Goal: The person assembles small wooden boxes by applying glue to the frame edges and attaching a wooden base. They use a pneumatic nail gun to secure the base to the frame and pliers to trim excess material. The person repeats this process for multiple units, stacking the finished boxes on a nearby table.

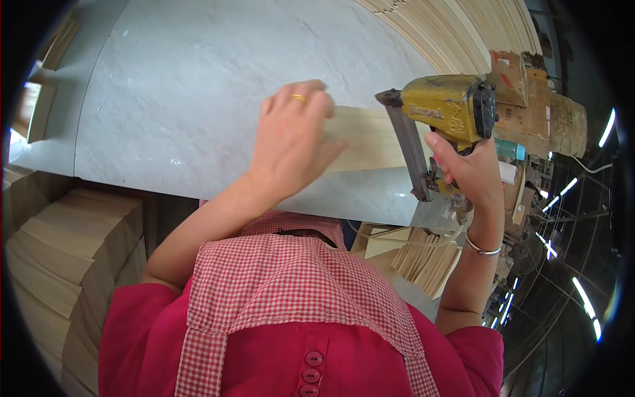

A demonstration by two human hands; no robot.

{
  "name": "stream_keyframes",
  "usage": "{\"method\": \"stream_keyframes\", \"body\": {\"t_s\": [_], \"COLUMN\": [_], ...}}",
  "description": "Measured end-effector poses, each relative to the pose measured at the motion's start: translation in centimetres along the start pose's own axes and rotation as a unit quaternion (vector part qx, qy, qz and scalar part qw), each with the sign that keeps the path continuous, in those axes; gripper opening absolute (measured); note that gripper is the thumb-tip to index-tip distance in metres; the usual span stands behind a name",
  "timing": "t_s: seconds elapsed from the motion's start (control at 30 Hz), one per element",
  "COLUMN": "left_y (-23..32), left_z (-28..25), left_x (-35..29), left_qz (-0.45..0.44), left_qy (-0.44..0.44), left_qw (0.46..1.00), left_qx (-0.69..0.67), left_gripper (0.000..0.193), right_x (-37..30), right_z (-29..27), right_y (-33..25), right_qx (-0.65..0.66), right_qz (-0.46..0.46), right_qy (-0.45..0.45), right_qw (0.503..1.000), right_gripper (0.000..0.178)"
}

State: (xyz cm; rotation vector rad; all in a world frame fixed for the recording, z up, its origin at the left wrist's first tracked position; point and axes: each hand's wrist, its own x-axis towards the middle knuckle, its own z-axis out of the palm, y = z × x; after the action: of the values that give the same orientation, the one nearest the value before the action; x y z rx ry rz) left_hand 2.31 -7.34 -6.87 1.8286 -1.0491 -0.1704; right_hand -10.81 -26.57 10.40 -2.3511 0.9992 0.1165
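Note:
My right hand (468, 165) is wrapped round the handle of a yellow pneumatic staple gun (440, 99). The gun is held over the right part of the worktable, its black nose pointing left and its long grey magazine slanting down toward me. A thin, pale wooden board (367, 135) lies on the table, partly hidden by the gun. Just left of the board is my left hand (291, 135), raised a little, with the fingers bent and the thumb apart. Slight motion blur softens its fingertips, and nothing shows in its grasp.
The worktable (172, 99) has a grey marbled top. Long pale wood strips (456, 33) are stacked at the far right, near cardboard boxes (529, 112). Wooden boards (73, 245) are piled below left, and thin wood pieces (426, 261) lie below the near edge.

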Motion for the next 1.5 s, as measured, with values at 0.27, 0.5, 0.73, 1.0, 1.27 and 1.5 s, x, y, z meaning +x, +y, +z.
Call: {"method": "stream_keyframes", "body": {"t_s": [0.27,0.5,0.73,1.0,1.27,1.5], "left_y": [4.6,3.7,3.8,3.8,3.2,2.5], "left_z": [6.3,6.6,6.6,6.7,6.4,-0.1], "left_x": [3.6,4.0,4.1,4.0,3.2,4.4], "left_qz": [0.120,0.113,0.108,0.113,0.158,-0.063], "left_qy": [-0.245,-0.230,-0.234,-0.228,-0.195,-0.238], "left_qw": [0.937,0.956,0.955,0.956,0.957,0.950], "left_qx": [0.218,0.146,0.145,0.145,0.147,-0.193], "left_gripper": [0.069,0.063,0.060,0.061,0.066,0.064], "right_x": [-1.2,-0.9,-0.1,0.5,-2.0,-8.9], "right_z": [-2.0,-1.3,-1.0,-1.7,-1.5,-0.8], "right_y": [3.1,4.6,5.0,5.6,8.9,24.8], "right_qx": [0.016,0.061,0.030,0.048,0.070,-0.040], "right_qz": [0.102,0.095,0.099,0.096,0.085,0.127], "right_qy": [0.034,0.014,-0.004,-0.028,0.114,0.248], "right_qw": [0.994,0.994,0.995,0.994,0.987,0.959], "right_gripper": [0.033,0.032,0.031,0.032,0.034,0.047]}}
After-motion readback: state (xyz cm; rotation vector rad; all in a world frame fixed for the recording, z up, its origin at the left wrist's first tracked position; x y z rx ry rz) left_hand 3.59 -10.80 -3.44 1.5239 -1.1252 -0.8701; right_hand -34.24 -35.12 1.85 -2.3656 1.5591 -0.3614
